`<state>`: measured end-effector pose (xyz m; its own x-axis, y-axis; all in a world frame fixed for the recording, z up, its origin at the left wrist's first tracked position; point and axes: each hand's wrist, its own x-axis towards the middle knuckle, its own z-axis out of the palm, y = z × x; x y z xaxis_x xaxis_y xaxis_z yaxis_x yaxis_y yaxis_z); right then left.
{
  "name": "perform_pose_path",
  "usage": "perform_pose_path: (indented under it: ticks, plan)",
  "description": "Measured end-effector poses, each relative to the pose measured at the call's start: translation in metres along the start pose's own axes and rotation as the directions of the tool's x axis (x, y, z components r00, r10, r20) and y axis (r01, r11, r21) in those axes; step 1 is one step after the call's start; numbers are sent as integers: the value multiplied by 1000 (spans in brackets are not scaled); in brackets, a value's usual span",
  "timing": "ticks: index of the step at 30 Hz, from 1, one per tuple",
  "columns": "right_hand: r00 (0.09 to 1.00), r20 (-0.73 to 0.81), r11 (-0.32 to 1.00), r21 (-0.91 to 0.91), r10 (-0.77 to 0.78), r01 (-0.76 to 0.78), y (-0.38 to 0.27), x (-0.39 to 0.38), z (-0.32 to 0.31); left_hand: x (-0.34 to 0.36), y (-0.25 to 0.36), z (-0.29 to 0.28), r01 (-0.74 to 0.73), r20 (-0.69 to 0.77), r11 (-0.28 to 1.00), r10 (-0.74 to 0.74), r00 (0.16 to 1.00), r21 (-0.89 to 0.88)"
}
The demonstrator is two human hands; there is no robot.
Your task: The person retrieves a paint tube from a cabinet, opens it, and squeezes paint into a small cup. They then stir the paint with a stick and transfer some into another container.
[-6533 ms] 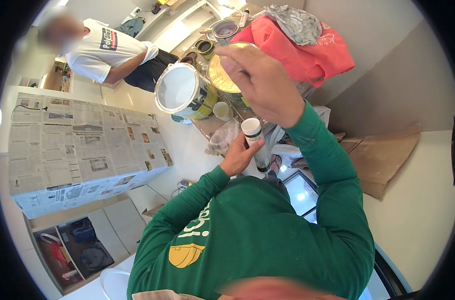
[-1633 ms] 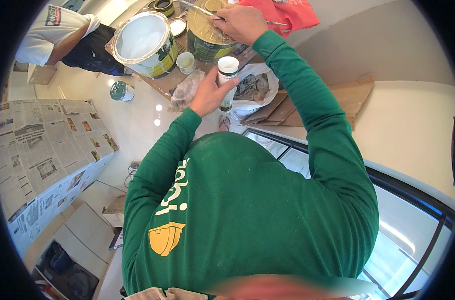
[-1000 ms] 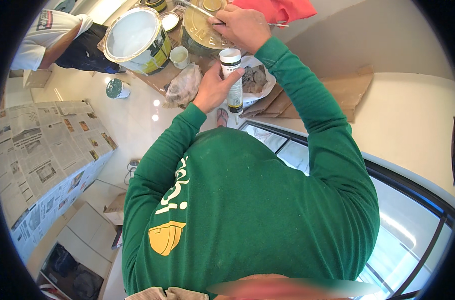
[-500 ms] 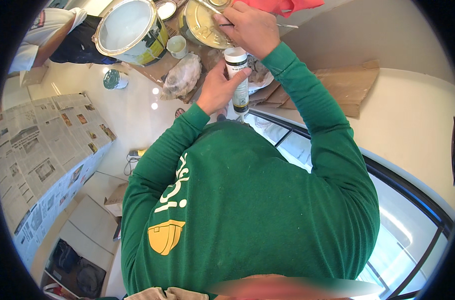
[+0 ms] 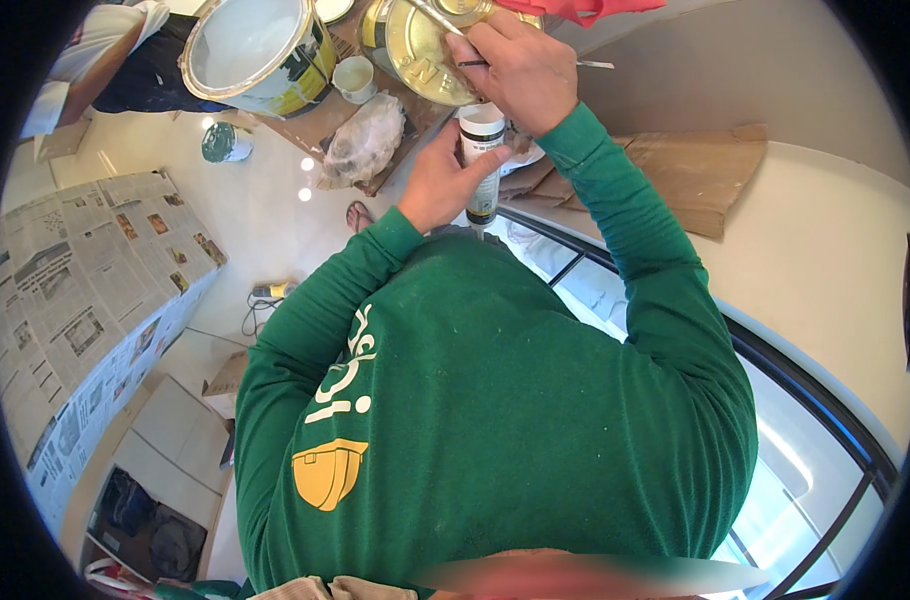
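My left hand (image 5: 443, 182) is wrapped round a white sealant cartridge (image 5: 483, 160) with black bands, its nozzle end toward my body. Just above the cartridge's open white end, my right hand (image 5: 520, 72) is closed on a thin tool (image 5: 595, 65); a dark end sticks out left of the fingers and a pale, flat end to the right. Behind that hand is a gold round can lid (image 5: 427, 60), close to my fingertips; I cannot tell whether they touch it. A pale stick (image 5: 437, 14) slants across the lid to my fingers.
Left of the lid stand a large paint bucket (image 5: 320, 75), a small cup (image 5: 355, 78) and a crumpled plastic bag (image 5: 363, 140) on cardboard. Red cloth (image 5: 595, 8) lies at the far edge. Flattened cardboard (image 5: 690, 180) and a black-framed glass railing (image 5: 775, 350) are right. Another person (image 5: 105, 60) stands far left.
Both hands and the cartridge have shifted slightly to the right and nearer in the view. The gold lid sits further right and lower. Both hands keep their hold.
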<state>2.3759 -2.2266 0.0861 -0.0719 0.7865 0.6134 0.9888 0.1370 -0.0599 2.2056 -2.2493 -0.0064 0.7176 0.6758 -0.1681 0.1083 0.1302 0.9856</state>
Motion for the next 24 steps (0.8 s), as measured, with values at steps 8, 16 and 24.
perform_pose_path:
  ticks: [8, 16, 24]
  plan:
    - [1000, -29, 999, -54, 5, -6, -2, -23, 5, -6, -9, 3, 15, 21, 1000, -15, 1000, -18]
    - [999, -54, 1000, 1, -4, 4, -3, -38, 2, -11, -19, 9, 44, 28, 999, -43, 999, -17]
    - [998, -58, 1000, -26, -6, 4, -4, -44, 2, -12, -21, 15, 49, 48, 997, -46, 998, -53]
